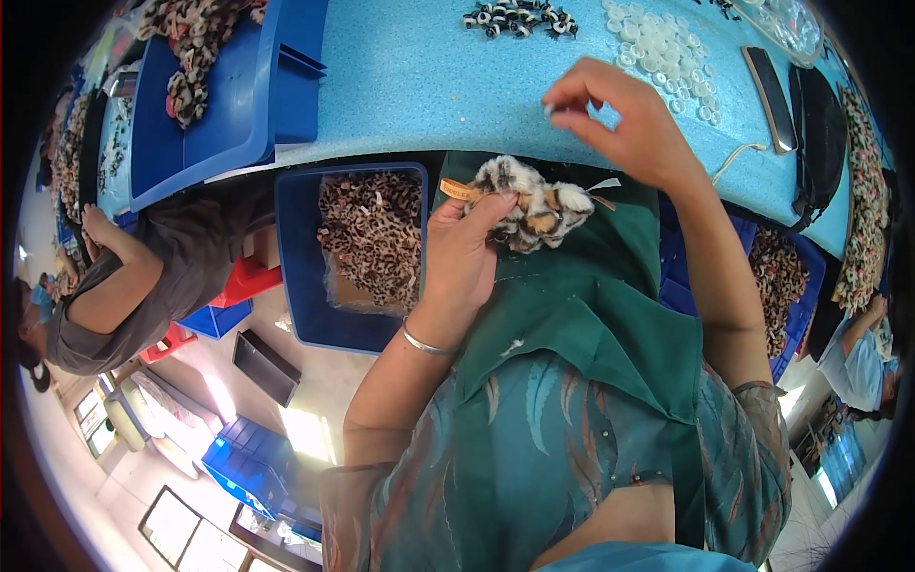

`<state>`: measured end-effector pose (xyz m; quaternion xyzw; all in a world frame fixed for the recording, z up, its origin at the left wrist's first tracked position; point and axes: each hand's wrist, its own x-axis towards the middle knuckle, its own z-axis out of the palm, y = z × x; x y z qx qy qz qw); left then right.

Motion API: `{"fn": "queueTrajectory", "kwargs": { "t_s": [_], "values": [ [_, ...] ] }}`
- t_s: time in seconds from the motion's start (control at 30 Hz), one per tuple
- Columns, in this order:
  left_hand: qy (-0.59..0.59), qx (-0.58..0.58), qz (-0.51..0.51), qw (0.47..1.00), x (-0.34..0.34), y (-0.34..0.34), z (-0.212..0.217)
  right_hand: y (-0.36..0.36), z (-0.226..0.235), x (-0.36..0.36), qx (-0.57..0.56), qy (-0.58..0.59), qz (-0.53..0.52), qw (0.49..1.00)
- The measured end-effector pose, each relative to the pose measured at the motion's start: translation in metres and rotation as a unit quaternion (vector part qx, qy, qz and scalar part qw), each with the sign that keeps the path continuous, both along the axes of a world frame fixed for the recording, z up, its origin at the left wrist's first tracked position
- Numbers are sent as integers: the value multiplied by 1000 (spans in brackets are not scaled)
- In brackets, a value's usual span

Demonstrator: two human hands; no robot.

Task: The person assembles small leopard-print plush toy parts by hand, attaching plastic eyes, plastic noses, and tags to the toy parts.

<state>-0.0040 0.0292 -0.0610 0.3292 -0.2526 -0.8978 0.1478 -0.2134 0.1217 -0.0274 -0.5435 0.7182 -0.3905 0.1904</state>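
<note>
My left hand (464,243) is closed on a small plush skin (536,202) of black, white and tan spotted fur, held in front of the table edge above my green apron. An orange ribbon label (459,191) sticks out of the plush at my thumb. My right hand (624,114) is raised over the blue table, thumb and forefinger pinched on a small pale piece (550,110), too small to name for sure. Beyond it lie a scatter of clear plastic washers (658,48) and a pile of black-and-white toy eyes (519,17).
A blue bin (214,124) with plush skins stands on the table at left. Below the edge, a blue crate (355,338) holds many spotted pieces; another crate (796,276) is at right. A phone (768,100) and black pouch (818,143) lie at right. Co-workers sit on both sides.
</note>
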Motion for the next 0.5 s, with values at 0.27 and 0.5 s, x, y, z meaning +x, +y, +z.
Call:
{"fn": "queueTrajectory", "kwargs": {
  "t_s": [0.27, 0.5],
  "values": [
    [45, -44, -10, 998, -8, 3, 4, 26, -2, 54, -85, -67, 52, 993],
    [14, -48, -9, 999, -5, 1, 4, 31, -19, 51, -11, -306, 13, 952]
  ]
}}
